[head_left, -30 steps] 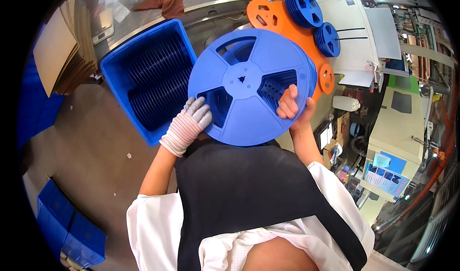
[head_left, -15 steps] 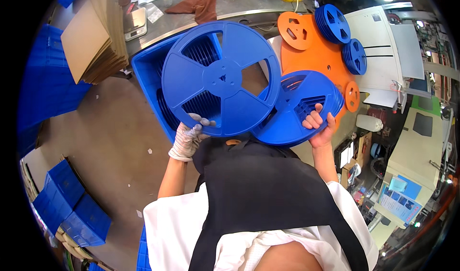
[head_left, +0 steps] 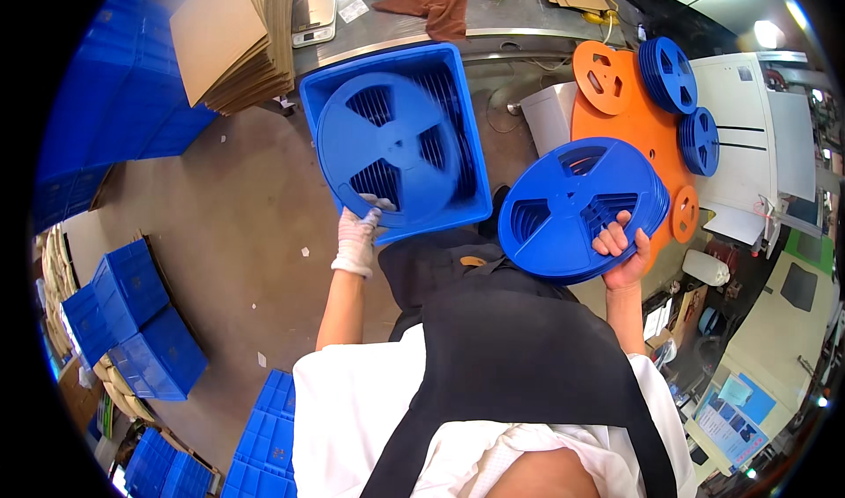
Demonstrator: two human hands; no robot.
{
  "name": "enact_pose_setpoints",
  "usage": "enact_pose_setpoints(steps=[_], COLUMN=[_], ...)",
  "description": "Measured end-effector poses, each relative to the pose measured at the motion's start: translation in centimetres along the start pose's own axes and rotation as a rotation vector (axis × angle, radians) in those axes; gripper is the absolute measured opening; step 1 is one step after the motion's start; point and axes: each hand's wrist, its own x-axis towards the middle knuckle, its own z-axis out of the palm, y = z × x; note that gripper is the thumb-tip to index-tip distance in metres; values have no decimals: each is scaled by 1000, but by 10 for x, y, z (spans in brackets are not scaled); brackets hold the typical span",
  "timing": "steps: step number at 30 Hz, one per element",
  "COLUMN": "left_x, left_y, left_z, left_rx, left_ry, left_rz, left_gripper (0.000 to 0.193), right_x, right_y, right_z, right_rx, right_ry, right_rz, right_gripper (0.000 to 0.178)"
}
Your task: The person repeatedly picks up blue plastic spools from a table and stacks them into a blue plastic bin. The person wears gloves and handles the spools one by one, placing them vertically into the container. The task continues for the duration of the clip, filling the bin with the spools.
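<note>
In a white glove, my left hand (head_left: pixel 356 241) pinches the lower edge of a round blue plastic reel (head_left: pixel 352 150) with cut-out windows. That reel is slightly smeared by motion and lies over a blue plastic bin (head_left: pixel 481 168). Through its windows and beside it show several more reels standing on edge in the bin. My bare right hand (head_left: pixel 623 253) grips a stack of blue reels (head_left: pixel 546 181) at its lower right, fingers curled through a window and thumb along the outer rim. The stack sits to the right of the bin, tilted, with its top reel facing up.
An orange board (head_left: pixel 634 111) at the right bears an orange reel (head_left: pixel 602 77) and two small stacks of blue reels (head_left: pixel 673 76). Beyond the bin is a metal table (head_left: pixel 405 45) with a brown cloth (head_left: pixel 433 7) and a scale (head_left: pixel 314 16). Cardboard sheets (head_left: pixel 224 40) and blue crates (head_left: pixel 163 353) stand left.
My left hand has brought its reel away from me, down over the bin. The stack in my right hand is now apart from that reel. The whole view has shifted rightward in the frame.
</note>
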Motion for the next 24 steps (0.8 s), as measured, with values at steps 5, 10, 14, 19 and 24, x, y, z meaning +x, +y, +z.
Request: enact_pose_setpoints(steps=[5, 10, 14, 19, 24], left_x=[59, 109, 137, 159, 156], left_y=[-17, -22, -22, -37, -33], left_z=[-38, -65, -57, -68, -65], left_rx=[719, 1070, 1015, 1081, 1056], left_ry=[455, 701, 646, 534, 433], left_rz=[136, 195, 100, 56, -78], left_gripper=[25, 35, 32, 25, 67], right_x=[-3, -8, -13, -21, -23], right_y=[-2, -3, -2, -3, 0], right_z=[-3, -4, -5, -7, -6], right_rx=[3, -17, -20, -18, -5], right_ry=[-4, 17, 26, 37, 63], right_rz=[-1, -17, -40, -67, -87], right_gripper=[36, 34, 33, 33, 32])
